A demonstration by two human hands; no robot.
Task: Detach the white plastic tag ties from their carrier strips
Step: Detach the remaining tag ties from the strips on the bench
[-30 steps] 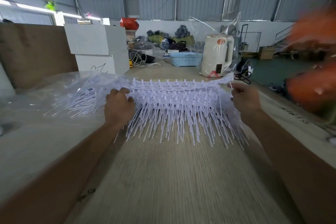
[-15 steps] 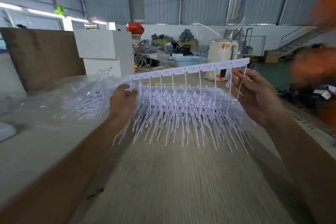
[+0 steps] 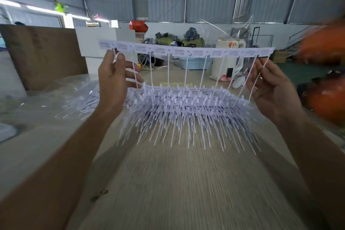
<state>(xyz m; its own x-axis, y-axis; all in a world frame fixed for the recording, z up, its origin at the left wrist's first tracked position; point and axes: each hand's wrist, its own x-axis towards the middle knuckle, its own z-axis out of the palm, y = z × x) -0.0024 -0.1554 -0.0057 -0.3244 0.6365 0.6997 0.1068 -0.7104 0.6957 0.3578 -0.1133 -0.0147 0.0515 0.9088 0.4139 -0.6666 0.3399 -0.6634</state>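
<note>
While your left hand and right hand pinch the raised tag strip's end ties, pull it off the carrier strips below.

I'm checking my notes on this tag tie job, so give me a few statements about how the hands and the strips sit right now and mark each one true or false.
1. The long white strip of printed tags is raised above the bundle of white plastic tag ties. True.
2. The left hand hangs idle at the table edge. False: it holds the strip's left end.
3. Thin white ties run from the strip down to the bundle. True.
4. The right hand is pressed flat on the wooden table. False: it is raised at the strip's right end.
5. The white electric kettle stands behind the strip. True.
</note>
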